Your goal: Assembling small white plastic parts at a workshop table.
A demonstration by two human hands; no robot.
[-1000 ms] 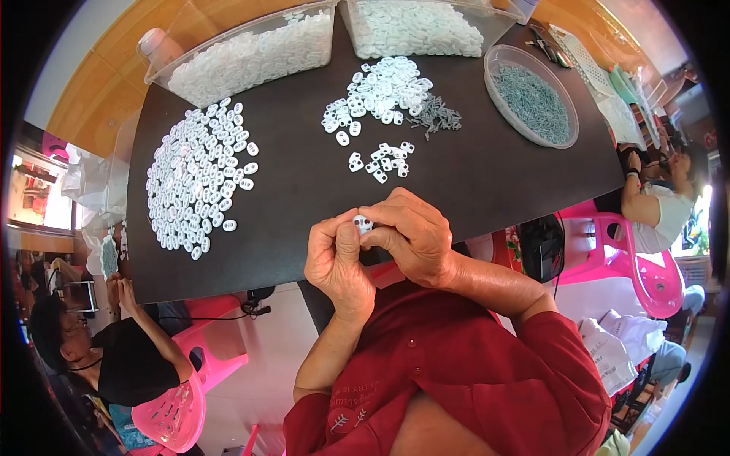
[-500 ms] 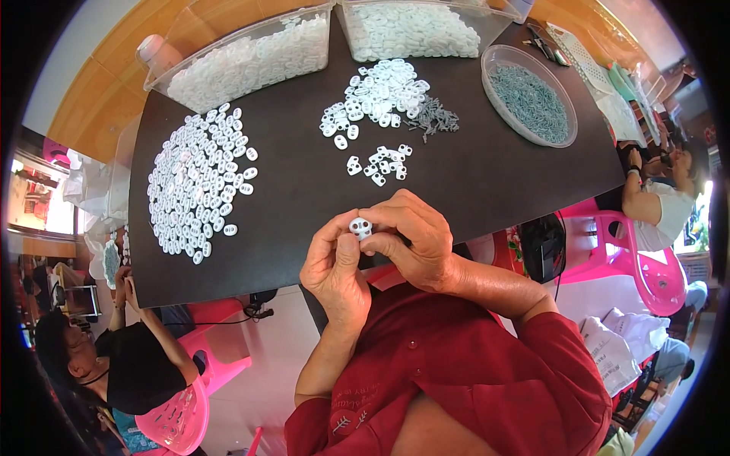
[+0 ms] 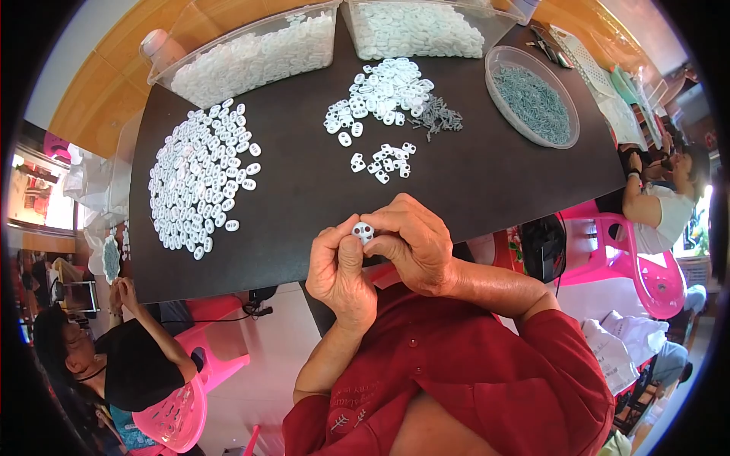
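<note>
Between the fingertips of both hands is a small white plastic part with dark holes [image 3: 363, 232], held over the table's near edge. My left hand [image 3: 342, 266] pinches it from the left, thumb up against it. From the other side my right hand [image 3: 411, 247] grips it with thumb and forefinger. Beyond the hands lies a small group of white holed pieces [image 3: 391, 162]. Farther back is a heap of white oval pieces [image 3: 391, 85], with a pile of small grey pins [image 3: 439, 116] touching its right side.
Many white oval parts [image 3: 194, 178] spread over the dark table's [image 3: 296, 167] left side. Two clear bins, a left bin [image 3: 258, 64] and a right bin [image 3: 418, 30], hold white pieces. A round tub [image 3: 532, 140] holds grey-green pins. People sit left [image 3: 144, 357] and right [image 3: 658, 205].
The white part has turned slightly between my fingers, its holes now facing up more. Both hands stay closed on it, and the left has shifted a little to the right.
</note>
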